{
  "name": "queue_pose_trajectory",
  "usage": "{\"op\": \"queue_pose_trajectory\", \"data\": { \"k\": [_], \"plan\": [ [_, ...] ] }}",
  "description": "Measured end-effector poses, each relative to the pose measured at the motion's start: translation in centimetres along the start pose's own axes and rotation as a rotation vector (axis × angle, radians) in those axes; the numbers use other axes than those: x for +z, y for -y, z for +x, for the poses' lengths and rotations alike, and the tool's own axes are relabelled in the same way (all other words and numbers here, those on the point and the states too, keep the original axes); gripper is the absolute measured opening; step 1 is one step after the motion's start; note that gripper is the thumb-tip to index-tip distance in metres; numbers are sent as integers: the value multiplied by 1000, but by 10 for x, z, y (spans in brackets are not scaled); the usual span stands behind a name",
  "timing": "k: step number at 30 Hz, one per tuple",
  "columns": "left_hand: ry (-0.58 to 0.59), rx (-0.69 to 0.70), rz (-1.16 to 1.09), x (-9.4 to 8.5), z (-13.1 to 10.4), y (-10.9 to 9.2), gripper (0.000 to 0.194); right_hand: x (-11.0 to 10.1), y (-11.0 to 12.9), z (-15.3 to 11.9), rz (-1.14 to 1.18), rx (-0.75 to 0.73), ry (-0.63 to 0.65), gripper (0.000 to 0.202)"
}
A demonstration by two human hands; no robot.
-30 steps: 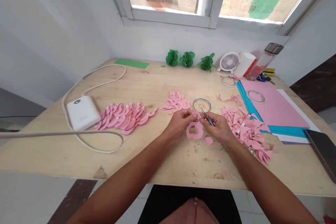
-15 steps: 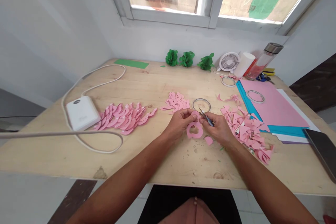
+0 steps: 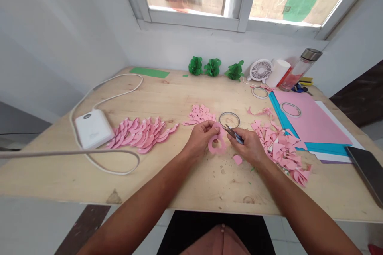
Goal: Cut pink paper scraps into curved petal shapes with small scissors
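Pinched between the fingers of my left hand (image 3: pixel 204 136) is a curved pink paper cutout (image 3: pixel 220 148) with a round opening in it. My right hand (image 3: pixel 249 144) grips a small pair of scissors (image 3: pixel 234 134), whose tips point up and left beside the paper. A loose pink scrap (image 3: pixel 237 159) lies on the table below my right hand. Just beyond the scissors is a roll of tape (image 3: pixel 229 120), lying flat. Behind my left hand sits a small heap of pink paper pieces (image 3: pixel 200 114).
Wavy pink strips (image 3: pixel 143 132) lie left, beside a white power bank (image 3: pixel 94 128) with a cable. Pink offcuts (image 3: pixel 284 149) spread at right, near coloured sheets (image 3: pixel 314 121) and a phone (image 3: pixel 365 173). Green paper ornaments (image 3: pixel 213 67), a small fan (image 3: pixel 261 70) and a bottle (image 3: pixel 302 69) stand behind.
My left hand has shifted slightly left with the pink cutout, drawing it away from the scissors. My right hand stays nearly in place.
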State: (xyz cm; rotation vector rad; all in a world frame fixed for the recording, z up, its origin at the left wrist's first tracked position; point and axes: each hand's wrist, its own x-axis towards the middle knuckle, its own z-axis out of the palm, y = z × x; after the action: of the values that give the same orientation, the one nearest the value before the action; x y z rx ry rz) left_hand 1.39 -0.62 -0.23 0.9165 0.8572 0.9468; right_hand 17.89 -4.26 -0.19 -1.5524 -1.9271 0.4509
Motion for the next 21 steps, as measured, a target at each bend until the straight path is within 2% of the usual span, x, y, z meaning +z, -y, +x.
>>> {"op": "queue_pose_trajectory", "data": {
  "k": [6,21],
  "plan": [
    [-31,93,110,2,-2,-3,42,0,-1,1,-11,19,16,16],
    [43,216,205,1,-4,-1,24,0,-1,1,-24,19,30,14]
  ]
}}
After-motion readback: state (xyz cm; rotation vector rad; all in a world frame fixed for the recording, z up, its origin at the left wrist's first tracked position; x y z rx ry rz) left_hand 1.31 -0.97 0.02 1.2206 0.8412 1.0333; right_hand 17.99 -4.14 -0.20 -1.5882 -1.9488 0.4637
